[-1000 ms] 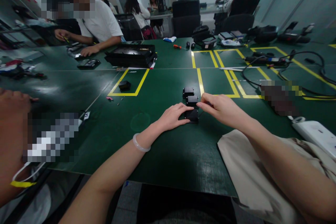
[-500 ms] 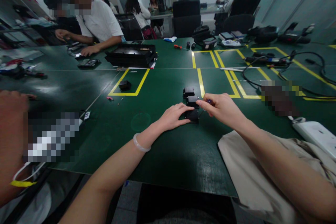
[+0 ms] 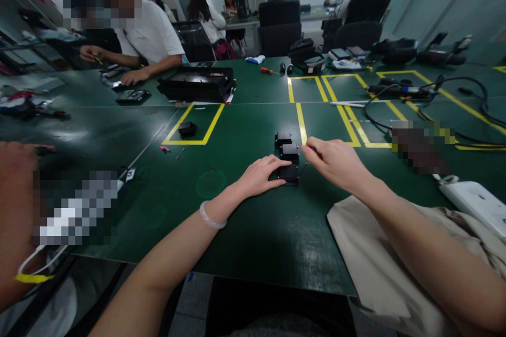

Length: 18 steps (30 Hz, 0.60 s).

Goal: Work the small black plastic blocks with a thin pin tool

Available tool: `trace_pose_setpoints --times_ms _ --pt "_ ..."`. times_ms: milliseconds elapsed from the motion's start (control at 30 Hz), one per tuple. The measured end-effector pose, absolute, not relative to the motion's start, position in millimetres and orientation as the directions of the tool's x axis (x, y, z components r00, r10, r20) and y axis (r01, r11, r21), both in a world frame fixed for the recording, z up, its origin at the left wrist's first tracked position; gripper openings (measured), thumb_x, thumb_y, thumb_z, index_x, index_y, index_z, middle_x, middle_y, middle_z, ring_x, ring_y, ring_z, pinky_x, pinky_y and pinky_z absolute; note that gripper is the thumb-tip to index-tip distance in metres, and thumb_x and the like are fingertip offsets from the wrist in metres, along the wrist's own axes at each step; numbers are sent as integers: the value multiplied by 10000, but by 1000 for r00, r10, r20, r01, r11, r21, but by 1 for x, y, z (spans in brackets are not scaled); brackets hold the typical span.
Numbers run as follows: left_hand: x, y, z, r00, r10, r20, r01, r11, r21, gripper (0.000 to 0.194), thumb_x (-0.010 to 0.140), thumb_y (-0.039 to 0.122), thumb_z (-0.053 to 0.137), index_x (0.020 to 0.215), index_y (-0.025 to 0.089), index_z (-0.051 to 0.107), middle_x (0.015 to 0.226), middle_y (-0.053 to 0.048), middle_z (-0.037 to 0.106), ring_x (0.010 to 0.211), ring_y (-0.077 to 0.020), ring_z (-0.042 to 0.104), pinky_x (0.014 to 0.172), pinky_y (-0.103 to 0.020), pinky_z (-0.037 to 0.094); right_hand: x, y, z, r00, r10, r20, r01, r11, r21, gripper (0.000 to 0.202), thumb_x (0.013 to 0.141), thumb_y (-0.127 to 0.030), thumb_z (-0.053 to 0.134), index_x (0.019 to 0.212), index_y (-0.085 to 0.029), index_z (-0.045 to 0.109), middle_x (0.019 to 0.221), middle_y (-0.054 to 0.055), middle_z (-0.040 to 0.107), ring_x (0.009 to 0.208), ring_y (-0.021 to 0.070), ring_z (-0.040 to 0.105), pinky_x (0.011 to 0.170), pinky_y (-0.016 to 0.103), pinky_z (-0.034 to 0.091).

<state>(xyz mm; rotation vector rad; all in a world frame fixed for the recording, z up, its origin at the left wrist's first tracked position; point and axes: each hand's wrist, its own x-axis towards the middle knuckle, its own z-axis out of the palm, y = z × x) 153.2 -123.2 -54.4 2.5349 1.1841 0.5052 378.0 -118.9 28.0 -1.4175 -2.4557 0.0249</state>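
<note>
My left hand (image 3: 261, 175) has its thumb and forefinger closed on the nearest of three black blocks (image 3: 290, 172), which rests on the green table. Small shiny screw-like bits stick out at the block's sides. My right hand (image 3: 330, 160) is curled round a screwdriver, whose handle is mostly covered by the fingers. The thin screwdriver shaft (image 3: 304, 169) slants down to the right edge of that block; whether its tip sits in a screw is too small to tell. Just beyond stand a second black block (image 3: 290, 152) and a third black block (image 3: 283, 139), in a row.
Another black block (image 3: 187, 129) lies inside a yellow tape outline, with small loose bits (image 3: 165, 148) nearby. A black tray (image 3: 197, 84) stands further back. Beige cloth (image 3: 356, 237) and a white power strip (image 3: 478, 202) are at the right. A co-worker (image 3: 150, 37) sits across at the left.
My right hand's thumb and forefinger have shifted slightly on the screwdriver, and its handle is more hidden now. My left hand stays on the block. The co-worker's raised hand now shows something yellow.
</note>
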Motion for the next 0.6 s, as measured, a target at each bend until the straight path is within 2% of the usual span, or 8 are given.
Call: trace_pose_setpoints --times_ms 133,267,433,600 --pt "153 -123 -55 600 776 197 670 -621 405 503 899 393 612 1364 304 441 1168 -58 550 1056 -242 549 897 -387 467 376 -125 32 -429 851 302 894 448 7 513 977 -498 259 766 -187 607 668 68 665 592 180 574 522 288 176" --pt "153 -123 -56 601 775 196 668 -622 409 495 894 387 618 1354 303 452 1170 -58 553 1054 -243 551 897 -389 467 376 -127 34 -380 877 295 924 371 87 625 973 -557 195 748 -182 642 666 94 681 596 196 595 513 289 157" --pt "153 -123 -55 603 773 196 669 -624 404 496 892 387 621 1351 300 455 1163 -58 554 1052 -243 551 895 -388 468 376 -125 33 -364 895 258 932 350 99 649 967 -580 173 779 -188 655 670 105 686 622 221 621 512 290 160" --pt "153 -123 -56 600 776 196 669 -620 409 495 892 376 621 1352 304 454 1168 -57 552 1050 -240 552 894 -387 466 376 -123 33 -396 889 229 917 398 42 453 996 -450 249 986 -202 629 699 74 697 618 212 625 513 285 185"
